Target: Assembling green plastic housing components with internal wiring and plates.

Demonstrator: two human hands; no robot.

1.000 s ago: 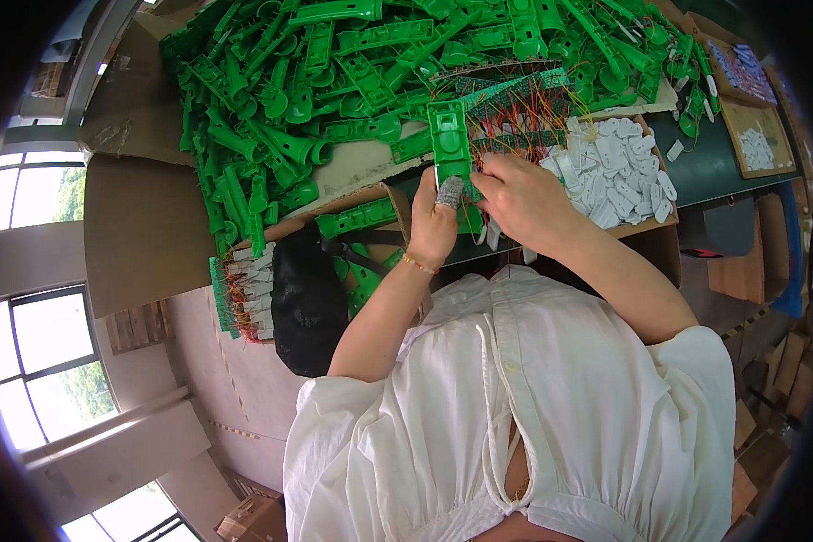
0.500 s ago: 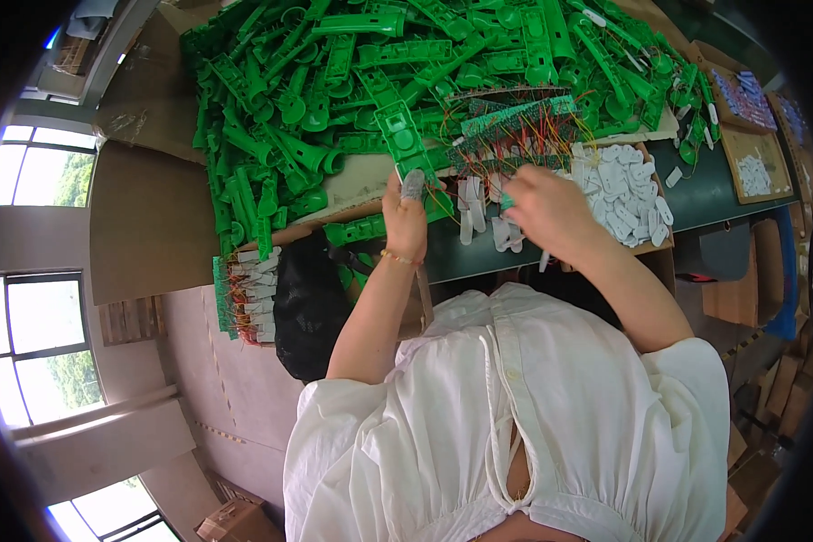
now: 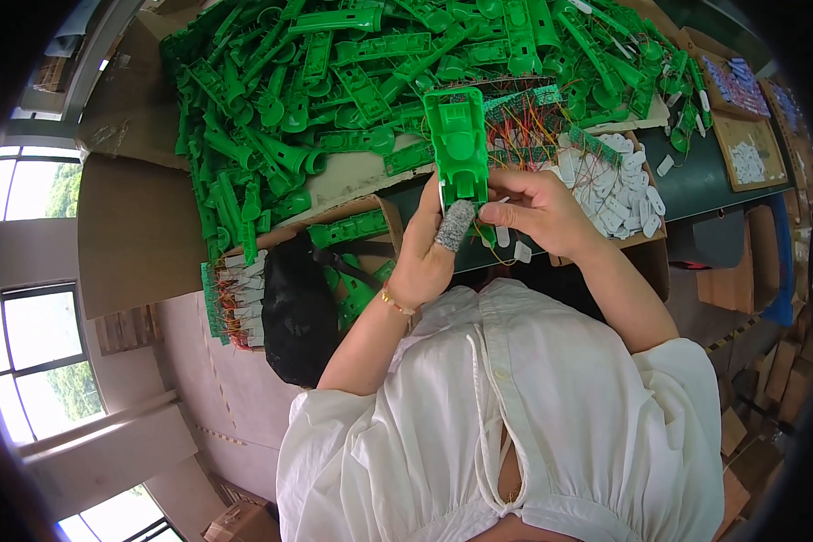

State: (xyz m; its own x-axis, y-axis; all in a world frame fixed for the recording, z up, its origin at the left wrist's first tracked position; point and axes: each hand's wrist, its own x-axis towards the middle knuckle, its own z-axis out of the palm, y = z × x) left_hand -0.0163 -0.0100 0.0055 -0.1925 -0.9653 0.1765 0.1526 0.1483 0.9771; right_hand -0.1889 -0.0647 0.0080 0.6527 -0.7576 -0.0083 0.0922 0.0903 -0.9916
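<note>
My left hand (image 3: pixel 429 248) grips a long green plastic housing (image 3: pixel 459 135) with moulded recesses, held up over the table edge. Grey knitted material covers its thumb. At the housing's lower end, my right hand (image 3: pixel 546 217) has thumb and fingers closed together against its right side; what they pinch is hidden. A small green piece with a thin wire (image 3: pixel 486 237) dangles just under the two hands. Behind them lies a stack of green circuit boards with red and yellow wires (image 3: pixel 519 126). White oval plastic pieces (image 3: pixel 619 203) fill a box beside my right hand.
A large heap of green housings (image 3: pixel 289 99) covers the far side of the table. To the left, wired boards with white pieces (image 3: pixel 235 303) lie by a black bag (image 3: pixel 298 312). Cardboard trays (image 3: pixel 754 167) with small parts stand at the far right.
My left hand has brought the housing rightward and nearer, turning it upright. My right hand has left the circuit boards and come to the housing's lower end. The board stack looks disturbed.
</note>
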